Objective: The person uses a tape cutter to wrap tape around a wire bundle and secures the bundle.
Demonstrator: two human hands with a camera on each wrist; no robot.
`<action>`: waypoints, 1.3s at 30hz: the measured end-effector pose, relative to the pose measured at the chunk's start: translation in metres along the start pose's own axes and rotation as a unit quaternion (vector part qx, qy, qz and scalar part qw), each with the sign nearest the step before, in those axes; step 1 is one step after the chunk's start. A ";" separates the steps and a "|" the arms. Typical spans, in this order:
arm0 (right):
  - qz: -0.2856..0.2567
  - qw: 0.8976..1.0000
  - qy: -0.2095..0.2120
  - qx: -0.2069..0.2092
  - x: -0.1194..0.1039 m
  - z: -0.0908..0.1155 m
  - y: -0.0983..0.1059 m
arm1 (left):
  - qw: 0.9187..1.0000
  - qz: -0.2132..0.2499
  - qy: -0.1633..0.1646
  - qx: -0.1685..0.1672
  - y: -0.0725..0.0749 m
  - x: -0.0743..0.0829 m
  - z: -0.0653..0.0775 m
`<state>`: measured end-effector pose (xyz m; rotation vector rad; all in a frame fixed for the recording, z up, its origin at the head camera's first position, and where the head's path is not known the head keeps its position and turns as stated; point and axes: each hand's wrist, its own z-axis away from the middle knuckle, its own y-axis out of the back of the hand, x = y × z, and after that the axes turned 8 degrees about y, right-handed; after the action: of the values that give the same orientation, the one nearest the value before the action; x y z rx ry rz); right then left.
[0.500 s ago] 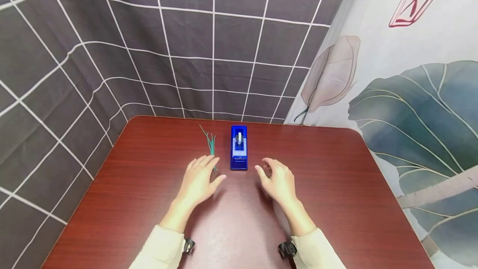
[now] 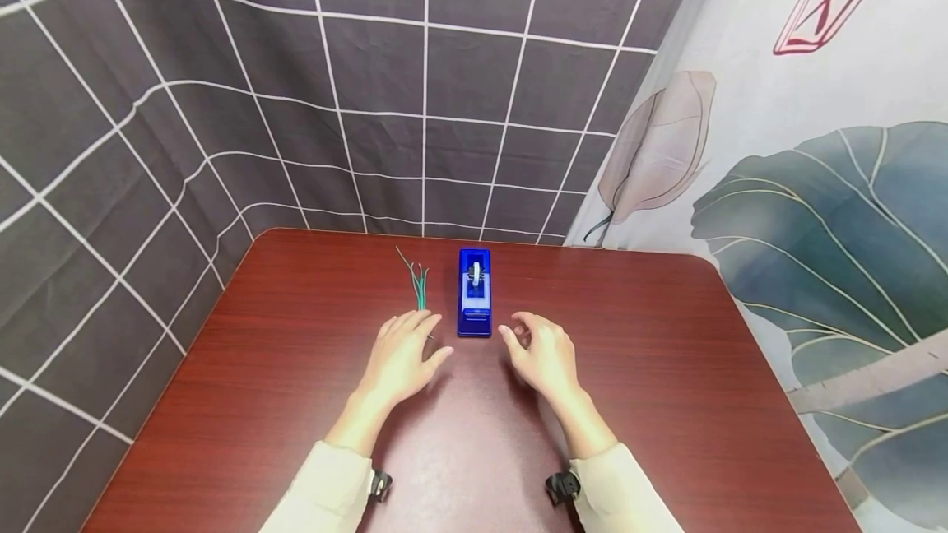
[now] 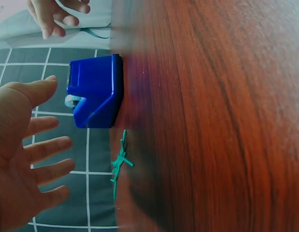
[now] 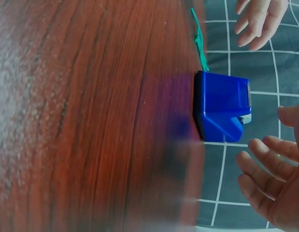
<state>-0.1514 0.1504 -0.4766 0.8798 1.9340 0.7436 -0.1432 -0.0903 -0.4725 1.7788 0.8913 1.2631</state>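
A blue tape dispenser (image 2: 475,323) with a small pale roll (image 2: 476,273) stands on the table between and beyond my hands. Several thin green twist ties (image 2: 422,294) lie in a loose bunch to its left, their near ends partly hidden by my left hand (image 2: 400,356). That hand hovers over the table, fingers spread and holding nothing, as the left wrist view confirms. To the right of the dispenser's near end is my right hand (image 2: 546,359), its fingers loosely bent around empty air. Neither hand touches the dispenser (image 4: 224,104) or the ties (image 3: 120,162).
The reddish-brown wooden table (image 2: 666,368) has rounded far corners. Behind it hangs a dark grey curtain (image 2: 378,72) with a white grid. A white cloth printed with large leaves (image 2: 815,212) hangs on the right.
My left hand has shifted slightly to the right. The right hand has drifted a little left, toward the dispenser, its fingers bent somewhat more. The dispenser and ties have stayed put.
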 end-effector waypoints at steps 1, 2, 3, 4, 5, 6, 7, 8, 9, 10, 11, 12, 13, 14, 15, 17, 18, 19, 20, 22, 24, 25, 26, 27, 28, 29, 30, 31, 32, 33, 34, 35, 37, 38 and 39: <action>0.000 1.000 -0.001 -0.002 0.000 0.000 -0.001 | 1.000 0.000 0.000 0.000 0.000 0.000 0.000; 0.000 1.000 -0.001 -0.003 0.000 -0.001 -0.001 | 1.000 0.000 -0.001 0.001 -0.001 0.000 0.000; 0.001 1.000 -0.002 -0.004 0.000 -0.001 -0.002 | 1.000 0.000 -0.002 0.002 -0.001 0.001 0.000; 0.002 1.000 -0.001 -0.006 0.000 -0.001 -0.003 | 1.000 0.001 -0.003 0.003 -0.002 0.001 -0.001; 0.003 1.000 0.000 -0.007 0.001 -0.001 -0.004 | 1.000 0.002 -0.005 0.004 -0.003 0.001 -0.001; 0.004 1.000 0.000 -0.008 0.001 -0.001 -0.004 | 1.000 0.003 -0.006 0.004 -0.003 0.001 -0.001; 0.004 1.000 0.000 -0.009 0.001 -0.002 -0.005 | 1.000 0.004 -0.008 0.006 -0.004 0.001 -0.002; 0.006 1.000 0.001 -0.010 0.001 -0.002 -0.006 | 1.000 0.006 -0.010 0.007 -0.005 0.001 -0.002; 0.007 1.000 0.003 -0.010 0.001 -0.002 -0.007 | 1.000 0.006 -0.012 0.009 -0.006 0.001 -0.003; 0.007 1.000 0.004 -0.011 0.001 -0.003 -0.008 | 1.000 0.008 -0.013 0.011 -0.007 0.001 -0.004; 0.007 1.000 0.004 -0.011 0.001 -0.003 -0.009 | 1.000 0.008 -0.015 0.012 -0.008 0.001 -0.004; 0.009 1.000 0.006 -0.010 0.001 -0.003 -0.010 | 1.000 0.008 -0.017 0.013 -0.009 0.001 -0.005; 0.010 1.000 0.008 -0.010 0.002 -0.004 -0.011 | 1.000 0.008 -0.019 0.015 -0.010 0.001 -0.005; 0.012 1.000 0.011 -0.010 0.002 -0.004 -0.012 | 1.000 0.008 -0.020 0.015 -0.010 0.001 -0.006; 0.013 1.000 0.013 -0.011 0.003 -0.005 -0.013 | 1.000 0.006 -0.020 0.015 -0.011 0.001 -0.006; 0.014 1.000 0.017 -0.013 0.002 -0.006 -0.015 | 1.000 0.003 -0.019 0.012 -0.012 0.001 -0.007; 0.015 1.000 0.018 -0.015 0.002 -0.006 -0.016 | 1.000 0.001 -0.018 0.011 -0.013 0.001 -0.007; 0.015 1.000 0.019 -0.016 0.002 -0.007 -0.017 | 1.000 -0.001 -0.017 0.009 -0.014 0.001 -0.007; 0.015 1.000 0.021 -0.016 0.001 -0.007 -0.018 | 1.000 -0.002 -0.017 0.007 -0.015 0.001 -0.008; 0.016 0.999 0.023 -0.018 0.000 -0.008 -0.020 | 1.000 -0.005 -0.016 0.005 -0.016 0.001 -0.009; 0.016 0.999 0.027 -0.016 0.000 -0.009 -0.022 | 1.000 -0.007 -0.017 0.003 -0.018 0.001 -0.009; 0.015 0.999 0.029 -0.015 0.000 -0.009 -0.023 | 1.000 -0.006 -0.018 0.002 -0.018 0.001 -0.010; 0.014 0.999 0.031 -0.015 0.000 -0.010 -0.024 | 1.000 -0.005 -0.019 0.001 -0.018 0.001 -0.010; 0.013 0.999 0.032 -0.014 0.000 -0.010 -0.025 | 1.000 -0.006 -0.020 0.002 -0.019 0.001 -0.011; 0.011 0.999 0.033 -0.014 0.000 -0.011 -0.026 | 1.000 -0.006 -0.020 0.001 -0.019 0.001 -0.011; 0.011 0.999 0.032 -0.015 -0.001 -0.011 -0.027 | 1.000 -0.007 -0.020 0.001 -0.020 0.001 -0.012; 0.011 0.999 0.030 -0.018 -0.001 -0.012 -0.027 | 1.000 -0.007 -0.020 -0.001 -0.020 0.002 -0.013; 0.011 0.999 0.028 -0.021 -0.001 -0.013 -0.027 | 1.000 -0.007 -0.020 -0.003 -0.020 0.002 -0.013; 0.012 0.999 0.027 -0.022 -0.001 -0.014 -0.028 | 1.000 -0.007 -0.020 -0.005 -0.021 0.003 -0.014; 0.012 0.999 0.026 -0.025 -0.001 -0.015 -0.028 | 1.000 -0.008 -0.019 -0.007 -0.021 0.003 -0.015; 0.011 0.999 0.024 -0.027 -0.002 -0.016 -0.029 | 1.000 -0.007 -0.018 -0.010 -0.022 0.004 -0.015; 0.009 0.999 0.022 -0.030 -0.002 -0.017 -0.029 | 1.000 -0.006 -0.017 -0.012 -0.022 0.004 -0.016; 0.001 0.999 0.020 -0.032 -0.002 -0.018 -0.031 | 1.000 -0.001 -0.017 -0.013 -0.024 0.005 -0.017; -0.003 0.999 0.019 -0.032 -0.002 -0.019 -0.033 | 1.000 0.001 -0.017 -0.011 -0.025 0.005 -0.018; -0.009 0.999 0.016 -0.032 -0.002 -0.019 -0.034 | 1.000 0.006 -0.016 -0.012 -0.025 0.006 -0.018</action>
<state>-0.1774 0.1262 -0.4926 0.8151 1.9325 0.8097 -0.1620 -0.0702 -0.4886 1.7824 0.8450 1.2449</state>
